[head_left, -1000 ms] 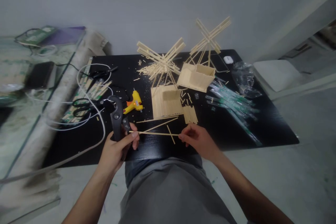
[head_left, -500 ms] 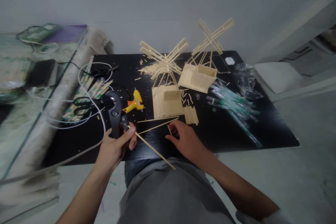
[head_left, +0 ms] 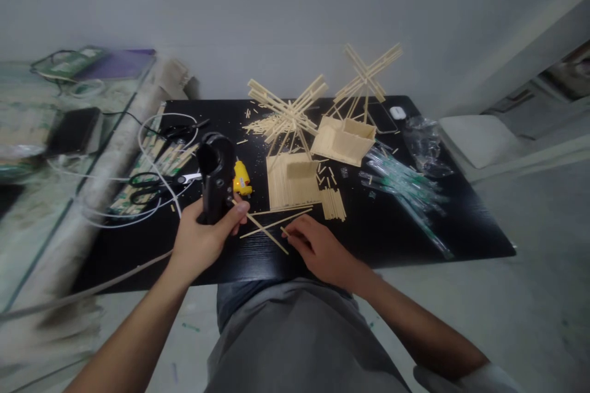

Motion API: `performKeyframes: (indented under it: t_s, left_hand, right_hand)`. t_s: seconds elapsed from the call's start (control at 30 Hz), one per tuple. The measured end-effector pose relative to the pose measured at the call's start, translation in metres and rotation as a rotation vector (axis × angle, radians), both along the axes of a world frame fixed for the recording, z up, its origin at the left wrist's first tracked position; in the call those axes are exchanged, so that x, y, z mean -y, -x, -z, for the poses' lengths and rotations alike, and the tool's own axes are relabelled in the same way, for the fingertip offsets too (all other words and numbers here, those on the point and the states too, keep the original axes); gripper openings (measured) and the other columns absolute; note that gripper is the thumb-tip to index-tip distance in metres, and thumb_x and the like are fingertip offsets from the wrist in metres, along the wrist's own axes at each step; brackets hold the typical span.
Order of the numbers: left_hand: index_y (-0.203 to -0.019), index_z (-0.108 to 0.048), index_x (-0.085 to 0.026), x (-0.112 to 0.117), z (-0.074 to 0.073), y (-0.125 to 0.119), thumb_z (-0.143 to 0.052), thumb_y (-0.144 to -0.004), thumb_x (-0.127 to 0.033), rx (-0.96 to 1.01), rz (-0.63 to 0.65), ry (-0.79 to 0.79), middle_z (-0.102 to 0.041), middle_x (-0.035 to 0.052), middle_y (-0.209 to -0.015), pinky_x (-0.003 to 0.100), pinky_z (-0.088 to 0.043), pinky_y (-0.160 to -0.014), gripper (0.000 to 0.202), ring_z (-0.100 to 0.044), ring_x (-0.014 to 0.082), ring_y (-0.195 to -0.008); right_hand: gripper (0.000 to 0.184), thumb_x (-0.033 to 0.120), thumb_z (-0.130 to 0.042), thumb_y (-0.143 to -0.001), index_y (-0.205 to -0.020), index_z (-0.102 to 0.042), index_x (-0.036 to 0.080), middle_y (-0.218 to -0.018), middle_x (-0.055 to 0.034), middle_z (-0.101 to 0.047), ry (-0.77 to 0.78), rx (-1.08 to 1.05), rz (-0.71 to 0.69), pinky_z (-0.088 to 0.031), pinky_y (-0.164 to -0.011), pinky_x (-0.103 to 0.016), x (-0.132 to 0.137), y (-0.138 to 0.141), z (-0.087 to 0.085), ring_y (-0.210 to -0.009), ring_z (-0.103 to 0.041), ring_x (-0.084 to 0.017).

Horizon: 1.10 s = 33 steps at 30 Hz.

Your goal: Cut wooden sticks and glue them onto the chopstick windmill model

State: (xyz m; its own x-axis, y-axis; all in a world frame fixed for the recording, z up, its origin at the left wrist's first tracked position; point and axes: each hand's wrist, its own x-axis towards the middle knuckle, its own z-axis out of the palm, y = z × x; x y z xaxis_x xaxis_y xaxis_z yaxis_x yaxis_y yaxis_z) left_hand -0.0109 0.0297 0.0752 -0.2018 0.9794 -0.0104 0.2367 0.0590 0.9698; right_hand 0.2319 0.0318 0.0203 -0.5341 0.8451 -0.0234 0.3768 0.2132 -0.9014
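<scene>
My left hand point(head_left: 198, 236) is closed around a black hand tool point(head_left: 216, 178), held upright; its exact kind is unclear. A long thin wooden stick point(head_left: 267, 233) slants down to the right from beside the left thumb. To the right, my right hand point(head_left: 320, 245) pinches a short piece of wooden stick point(head_left: 284, 232) near the long stick's free end. Behind the hands, more sticks point(head_left: 276, 223) lie crossed on the table, in front of a flat stick-built base point(head_left: 281, 187) with a windmill-like frame point(head_left: 291, 112) standing at its back.
A yellow glue gun point(head_left: 241, 179) lies behind my left hand, partly hidden. Scissors point(head_left: 152, 184) and a white cable point(head_left: 182, 129) are at the left of the black table point(head_left: 382, 227). A second stick model point(head_left: 345, 141), cut sticks point(head_left: 332, 204) and plastic-wrapped bundles point(head_left: 401, 178) are rightward.
The black tool has turned in my left hand, and the long stick has swung upward over the table. My right hand has moved slightly left, still pinching the short piece.
</scene>
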Motion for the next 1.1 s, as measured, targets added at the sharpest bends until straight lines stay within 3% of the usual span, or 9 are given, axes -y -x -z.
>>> performKeyframes:
  t_s: [0.2,0.33,0.53,0.73,1.1]
  left_hand:
    - [-0.089,-0.073,-0.019,-0.015,-0.020,-0.021,-0.076,-0.093,-0.039,-0.296,0.164,-0.206,-0.071,-0.0017,-0.073,0.024,-0.052,-0.064,0.021,-0.064,0.0128,-0.065]
    - [-0.085,-0.070,-0.019,-0.019,-0.027,-0.035,-0.072,-0.095,-0.040,-0.419,0.236,-0.278,-0.068,-0.0025,-0.070,0.024,-0.046,-0.059,0.024,-0.060,0.0118,-0.061]
    - [-0.087,-0.067,-0.019,-0.017,-0.021,-0.041,-0.071,-0.097,-0.035,-0.445,0.305,-0.321,-0.067,-0.0048,-0.067,0.022,-0.045,-0.058,0.019,-0.058,0.0102,-0.058]
    - [-0.091,-0.068,-0.020,-0.012,-0.008,-0.035,-0.070,-0.099,-0.033,-0.434,0.350,-0.322,-0.070,-0.0038,-0.072,0.022,-0.047,-0.060,0.015,-0.061,0.0107,-0.060]
    - [-0.090,-0.071,-0.019,-0.015,-0.009,-0.035,-0.071,-0.095,-0.027,-0.448,0.384,-0.305,-0.067,-0.0041,-0.073,0.021,-0.044,-0.059,0.009,-0.056,0.0099,-0.061]
  right_hand:
    - [0.004,0.024,-0.069,-0.100,-0.099,-0.073,0.022,-0.094,-0.0011,-0.081,0.083,-0.175,0.062,-0.059,-0.087,-0.031,-0.011,0.007,0.012,-0.089,-0.076,-0.018]
    - [0.006,0.023,-0.073,-0.097,-0.099,-0.079,0.023,-0.094,-0.0005,-0.083,0.026,-0.147,0.073,-0.057,-0.085,-0.030,-0.020,0.004,0.020,-0.087,-0.076,-0.019]
    - [0.006,0.020,-0.078,-0.094,-0.095,-0.083,0.023,-0.088,-0.0011,-0.084,-0.052,-0.092,0.088,-0.054,-0.078,-0.026,-0.028,0.002,0.034,-0.077,-0.074,-0.017]
    - [0.008,0.023,-0.076,-0.096,-0.096,-0.084,0.025,-0.090,-0.0003,-0.085,-0.099,-0.083,0.086,-0.057,-0.083,-0.028,-0.026,0.004,0.043,-0.081,-0.078,-0.019]
    - [0.010,0.023,-0.075,-0.098,-0.103,-0.084,0.024,-0.101,-0.0030,-0.086,-0.127,-0.088,0.109,-0.060,-0.092,-0.032,-0.021,0.004,0.050,-0.093,-0.081,-0.021]
